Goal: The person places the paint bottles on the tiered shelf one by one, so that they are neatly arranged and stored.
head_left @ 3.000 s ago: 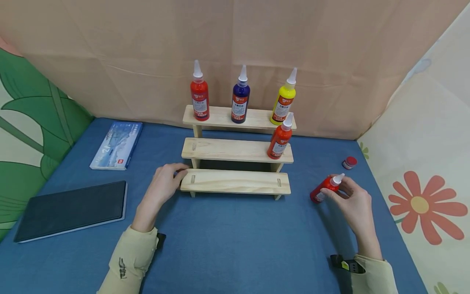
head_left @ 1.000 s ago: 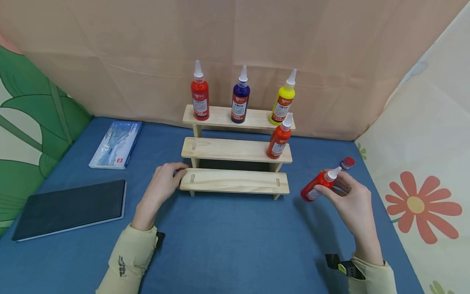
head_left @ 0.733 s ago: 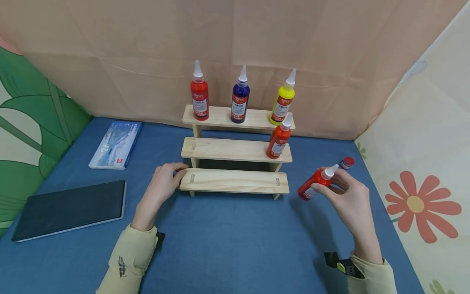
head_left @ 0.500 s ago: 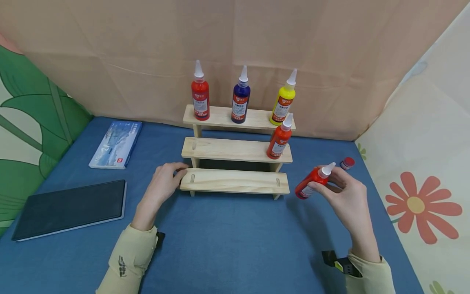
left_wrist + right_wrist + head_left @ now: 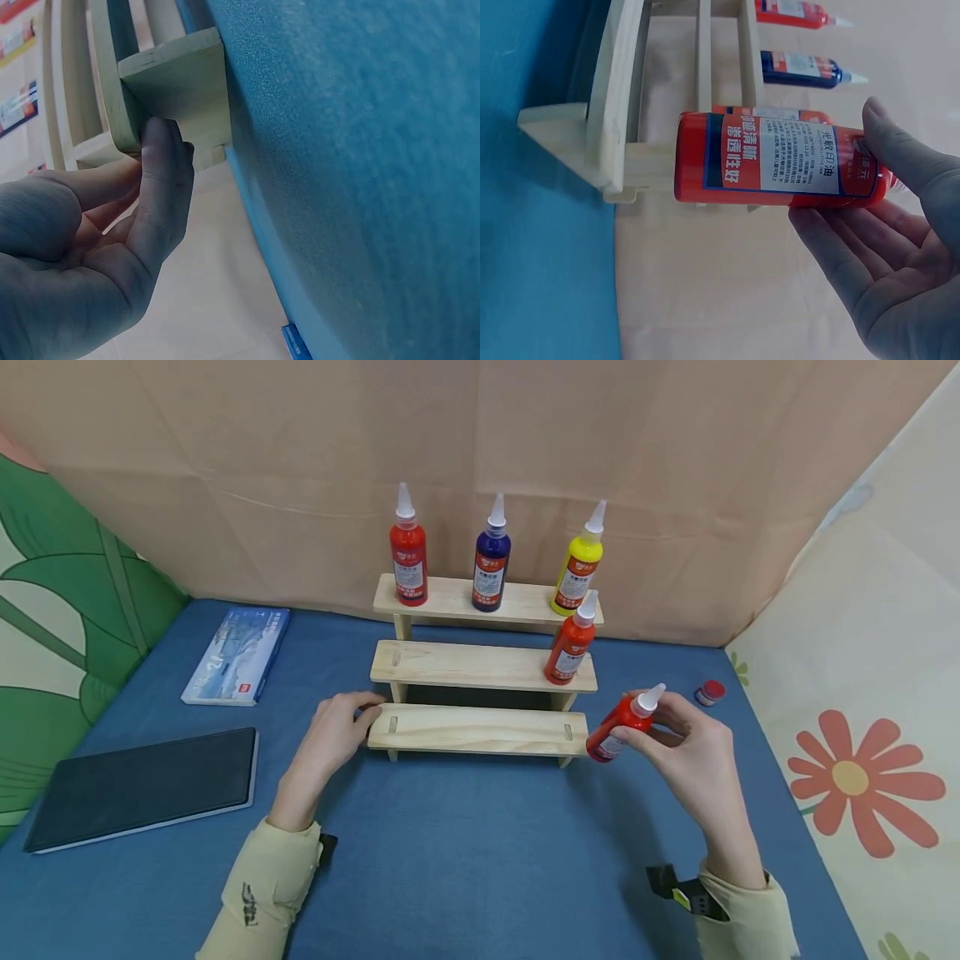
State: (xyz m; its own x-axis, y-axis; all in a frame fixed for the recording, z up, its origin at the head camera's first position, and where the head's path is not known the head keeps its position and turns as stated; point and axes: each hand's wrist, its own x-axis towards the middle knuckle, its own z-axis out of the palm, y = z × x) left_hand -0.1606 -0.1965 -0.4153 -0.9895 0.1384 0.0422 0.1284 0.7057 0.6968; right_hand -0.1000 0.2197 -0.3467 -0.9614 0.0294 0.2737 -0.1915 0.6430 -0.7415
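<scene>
My right hand (image 5: 693, 752) pinches a red ink bottle (image 5: 621, 725) near its neck, between thumb and fingers. The bottle is tilted, white nozzle up, just off the right end of the lowest step of a wooden tiered rack (image 5: 480, 727). Seen from the right wrist, its printed label (image 5: 799, 157) faces the camera. At the rack's left end, my left hand (image 5: 333, 735) grips the edge of the lowest step; the left wrist view has fingertips (image 5: 157, 139) against the board's underside. A red bottle (image 5: 408, 564), a blue bottle (image 5: 491, 568) and a yellow bottle (image 5: 577, 572) stand on the top step.
An orange-red bottle (image 5: 568, 652) stands at the right of the middle step. A small jar with a red lid (image 5: 710, 692) lies on the blue cloth at right. At left are a blue-white box (image 5: 237, 656) and a dark flat notebook (image 5: 146, 789).
My right hand has lifted the red bottle off the cloth and carried it left and slightly up toward the lowest step. The left hand has stayed at the rack's end.
</scene>
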